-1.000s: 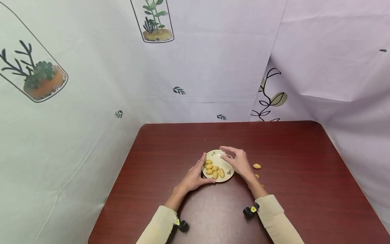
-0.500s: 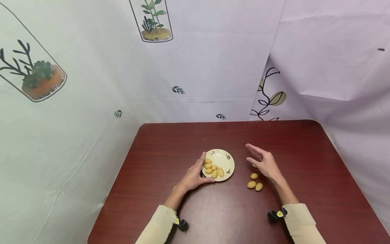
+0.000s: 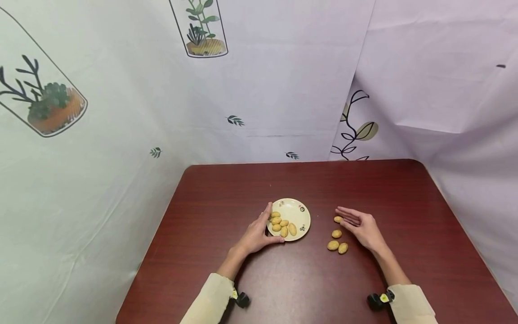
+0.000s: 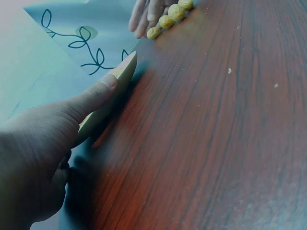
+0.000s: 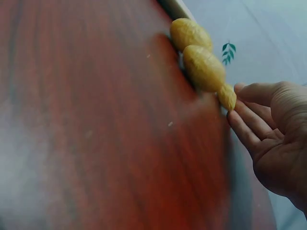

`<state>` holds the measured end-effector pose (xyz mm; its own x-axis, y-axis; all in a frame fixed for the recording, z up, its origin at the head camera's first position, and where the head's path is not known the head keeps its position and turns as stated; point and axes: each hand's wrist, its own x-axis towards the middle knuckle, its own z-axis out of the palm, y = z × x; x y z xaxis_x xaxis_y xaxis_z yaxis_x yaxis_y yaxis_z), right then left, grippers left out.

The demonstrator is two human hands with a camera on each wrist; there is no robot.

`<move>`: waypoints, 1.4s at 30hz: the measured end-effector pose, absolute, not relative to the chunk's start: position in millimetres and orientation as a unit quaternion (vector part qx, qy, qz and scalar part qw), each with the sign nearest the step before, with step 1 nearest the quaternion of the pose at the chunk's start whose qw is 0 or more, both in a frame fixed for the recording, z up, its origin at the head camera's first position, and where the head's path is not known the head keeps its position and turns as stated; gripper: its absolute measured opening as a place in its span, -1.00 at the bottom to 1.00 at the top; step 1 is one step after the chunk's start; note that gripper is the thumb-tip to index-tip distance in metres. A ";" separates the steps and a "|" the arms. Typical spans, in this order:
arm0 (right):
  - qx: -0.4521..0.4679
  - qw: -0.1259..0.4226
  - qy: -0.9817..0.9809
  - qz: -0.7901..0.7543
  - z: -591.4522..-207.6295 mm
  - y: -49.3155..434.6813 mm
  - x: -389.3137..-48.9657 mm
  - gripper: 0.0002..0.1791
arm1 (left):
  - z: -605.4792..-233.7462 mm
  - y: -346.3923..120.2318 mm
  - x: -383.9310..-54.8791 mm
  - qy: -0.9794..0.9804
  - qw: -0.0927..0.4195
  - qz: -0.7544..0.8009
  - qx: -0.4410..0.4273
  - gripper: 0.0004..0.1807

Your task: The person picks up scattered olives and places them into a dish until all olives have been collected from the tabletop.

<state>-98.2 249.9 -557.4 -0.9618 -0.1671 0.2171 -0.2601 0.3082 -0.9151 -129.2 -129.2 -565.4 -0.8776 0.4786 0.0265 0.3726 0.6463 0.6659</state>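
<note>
A small cream plate with a dark printed pattern near its rim carries several yellow, oval, wrinkled pieces, gathered on its left side. My left hand grips this plate from the left, thumb on the near rim and fingers along the far left edge. In the left wrist view the thumb lies over the plate's edge. On the table to the right, my right hand reaches with parted thumb and fingers toward the farthest loose yellow piece; its fingertips are right at that piece.
More loose yellow pieces lie nearer me in a short row, between the plate and my right hand. The dark red wooden table runs back to a pale printed cloth that hangs behind it and along its sides.
My right hand has moved from over the plate out to the right, then lowered beside the farthest loose piece. My left hand stays at the plate.
</note>
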 end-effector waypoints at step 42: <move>0.082 0.070 -0.842 0.529 -560.0 243.1 -102.8 -0.62 | -562.3 -128.6 -128.1 0.905 0.073 0.348 0.235 0.38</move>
<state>-102.8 243.1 -560.0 -0.9768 -0.0644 0.2041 -0.2118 0.4272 -0.8790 -128.1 -128.6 -562.3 -0.8790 0.4758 0.0307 0.3736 0.6474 0.6643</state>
